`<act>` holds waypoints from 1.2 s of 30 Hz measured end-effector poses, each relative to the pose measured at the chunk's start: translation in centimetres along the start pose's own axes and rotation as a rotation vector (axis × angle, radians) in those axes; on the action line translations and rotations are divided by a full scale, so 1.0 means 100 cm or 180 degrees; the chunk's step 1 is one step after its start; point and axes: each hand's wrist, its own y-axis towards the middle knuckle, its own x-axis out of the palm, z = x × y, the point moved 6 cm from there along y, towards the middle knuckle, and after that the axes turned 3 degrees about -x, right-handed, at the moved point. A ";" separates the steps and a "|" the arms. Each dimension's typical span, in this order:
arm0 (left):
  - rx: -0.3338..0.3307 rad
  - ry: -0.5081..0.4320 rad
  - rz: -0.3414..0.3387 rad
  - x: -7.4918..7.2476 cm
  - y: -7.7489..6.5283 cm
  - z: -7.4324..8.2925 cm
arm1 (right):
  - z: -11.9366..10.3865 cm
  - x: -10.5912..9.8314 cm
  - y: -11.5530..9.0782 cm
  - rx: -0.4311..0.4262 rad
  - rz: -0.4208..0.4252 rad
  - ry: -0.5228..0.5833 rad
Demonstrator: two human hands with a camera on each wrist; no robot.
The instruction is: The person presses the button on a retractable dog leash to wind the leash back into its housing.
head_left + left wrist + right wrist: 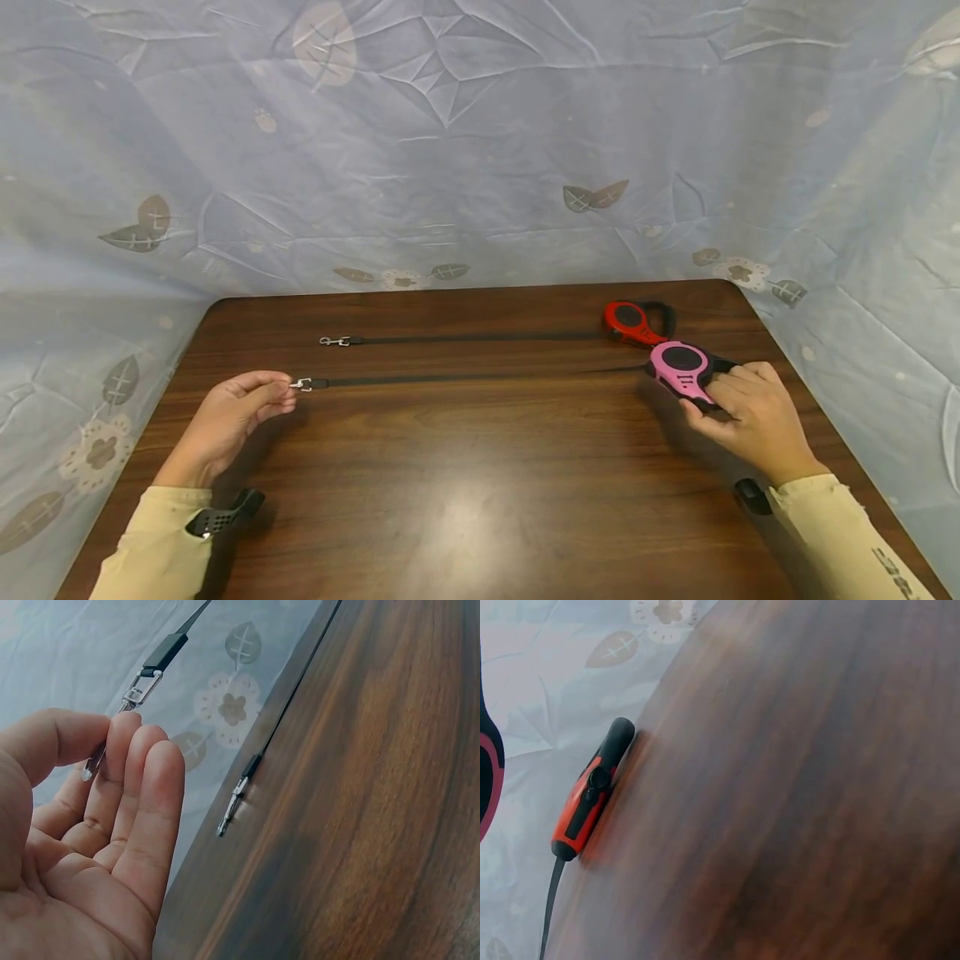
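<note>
My left hand pinches a silver snap hook between thumb and forefinger, the other fingers loosely bent in the left wrist view. From that hook a black strap stretches across to a pink and black retractable dog leash. Fingers of my right hand curl round the black handle of this leash at the table's right side. Behind it lies a red and black retractable leash, its strap drawn out leftward to a second snap hook. The right wrist view shows only an edge of the pink leash.
Both leashes are over a dark brown wooden table with rounded far corners. A pale, creased curtain with leaf and flower prints hangs behind and along both sides. Black bands are on both wrists.
</note>
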 end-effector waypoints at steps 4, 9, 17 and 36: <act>0.0040 -0.0047 -0.0004 0.002 0.000 0.001 | -0.001 -0.002 0.004 0.0005 0.0037 -0.0033; 0.0068 -0.0044 -0.0010 0.002 -0.001 0.002 | 0.000 -0.002 0.004 0.0016 0.0040 -0.0065; 0.0063 -0.0009 -0.0091 0.004 0.000 0.001 | 0.003 0.003 0.000 0.0041 -0.0059 0.0026; 0.0006 0.0064 -0.0071 0.012 0.001 0.003 | 0.002 0.001 0.004 0.0062 -0.0032 0.0016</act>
